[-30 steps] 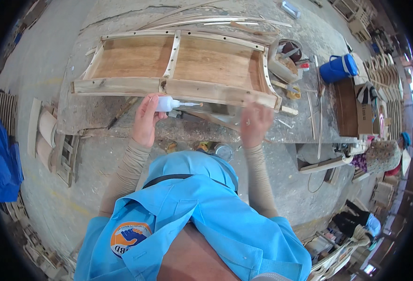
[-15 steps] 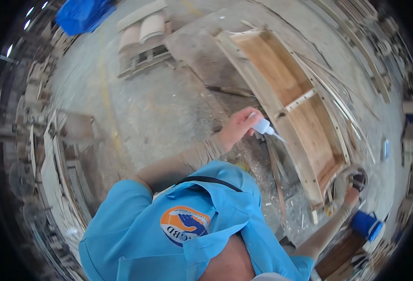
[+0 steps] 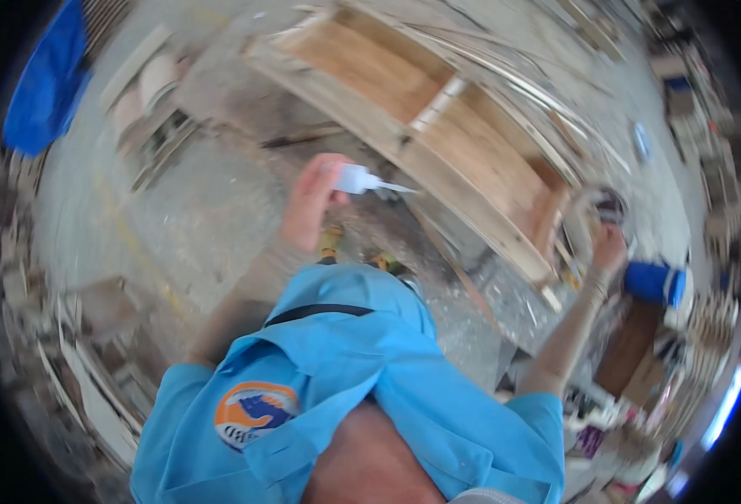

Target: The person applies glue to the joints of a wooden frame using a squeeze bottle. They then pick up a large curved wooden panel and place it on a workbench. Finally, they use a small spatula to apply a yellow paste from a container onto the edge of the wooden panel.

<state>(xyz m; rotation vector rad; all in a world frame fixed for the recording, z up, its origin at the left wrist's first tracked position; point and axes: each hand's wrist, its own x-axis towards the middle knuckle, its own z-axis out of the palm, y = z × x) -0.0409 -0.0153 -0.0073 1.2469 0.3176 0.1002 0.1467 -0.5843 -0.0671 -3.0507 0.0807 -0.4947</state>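
Note:
My left hand [image 3: 307, 202] is closed around a small white squeeze bottle [image 3: 354, 179] with a thin pale nozzle. The nozzle points right, toward the near rail of a long, curved wooden frame [image 3: 337, 94]. Brown panels line the inside of this frame, and a pale crosspiece divides it. Whether the nozzle tip touches the rail, I cannot tell. Beyond the frame's right end, my right hand [image 3: 610, 245] has its fingers closed at a round dark thing [image 3: 611, 204] with a pale rim. Its kind is too small and blurred to make out.
Thin wood strips [image 3: 522, 84] lie along the frame's far side. A blue bag [image 3: 654, 283] sits to the right of my right forearm. Wooden pieces [image 3: 152, 92] are stacked at the far left, near a blue sheet [image 3: 47, 80]. Loose scraps lie on the concrete floor.
The view has turned, so the frame appears further left and higher. My left hand still holds the bottle, whose nozzle now points more level. My right hand stays at the round dark thing.

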